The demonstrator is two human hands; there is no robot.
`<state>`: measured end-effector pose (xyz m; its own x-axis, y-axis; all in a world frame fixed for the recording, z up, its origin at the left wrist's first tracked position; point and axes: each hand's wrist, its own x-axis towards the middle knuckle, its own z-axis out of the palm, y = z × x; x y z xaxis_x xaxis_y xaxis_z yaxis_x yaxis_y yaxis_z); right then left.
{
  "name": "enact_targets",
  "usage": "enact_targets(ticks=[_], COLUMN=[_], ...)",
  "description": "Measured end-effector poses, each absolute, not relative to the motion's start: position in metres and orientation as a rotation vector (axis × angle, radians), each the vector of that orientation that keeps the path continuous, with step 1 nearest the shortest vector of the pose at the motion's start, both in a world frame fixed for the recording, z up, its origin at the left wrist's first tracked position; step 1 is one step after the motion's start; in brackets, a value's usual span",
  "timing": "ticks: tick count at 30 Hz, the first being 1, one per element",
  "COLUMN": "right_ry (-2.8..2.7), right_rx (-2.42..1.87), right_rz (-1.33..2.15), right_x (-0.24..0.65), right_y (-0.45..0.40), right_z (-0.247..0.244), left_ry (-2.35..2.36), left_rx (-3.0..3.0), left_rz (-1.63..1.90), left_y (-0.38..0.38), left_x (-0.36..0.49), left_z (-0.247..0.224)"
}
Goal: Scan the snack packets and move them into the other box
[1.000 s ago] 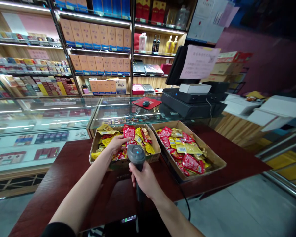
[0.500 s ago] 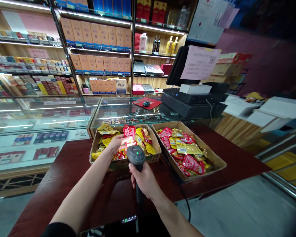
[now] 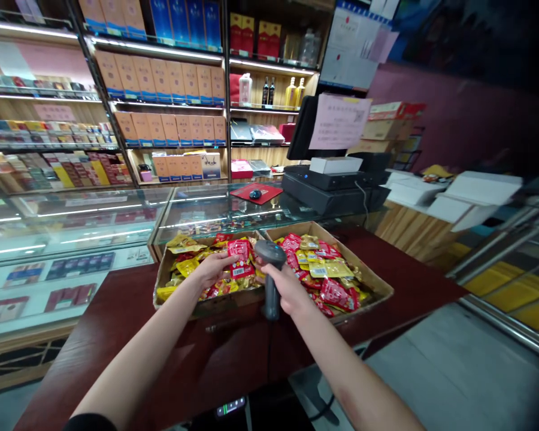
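Observation:
Above the left cardboard box, my left hand is closed on the edge of a red snack packet, whose barcode faces up. My right hand is wrapped round the handle of a dark handheld scanner, just right of the packet; the scanner does not touch it. Red and yellow packets fill the left box. The right cardboard box holds more packets of the same kind.
Both boxes stand on a dark red table. Behind are a glass counter, a mouse on a red mat and a monitor on a black base. The scanner's cable hangs down in front. Metal rails stand at the right.
The scanner has moved right and up in my right hand and turned toward the packet. My left hand now holds the red packet with its barcode showing. The view has shifted slightly.

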<state>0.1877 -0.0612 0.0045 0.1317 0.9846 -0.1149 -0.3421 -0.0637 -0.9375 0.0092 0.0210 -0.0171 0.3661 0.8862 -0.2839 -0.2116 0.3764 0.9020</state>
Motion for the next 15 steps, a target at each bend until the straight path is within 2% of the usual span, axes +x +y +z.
enact_targets(ticks=[7, 15], right_ry=[-0.631, -0.507], right_rx=[-1.053, -1.140], right_rz=[1.352, 1.194], right_x=[0.261, 0.355], right_y=[-0.069, -0.102], right_z=[0.023, 0.031], left_ry=[0.828, 0.738], left_rx=[1.110, 1.209], left_rz=[0.699, 0.556], left_y=[0.017, 0.008], left_x=[0.090, 0.192], left_z=[0.012, 0.010])
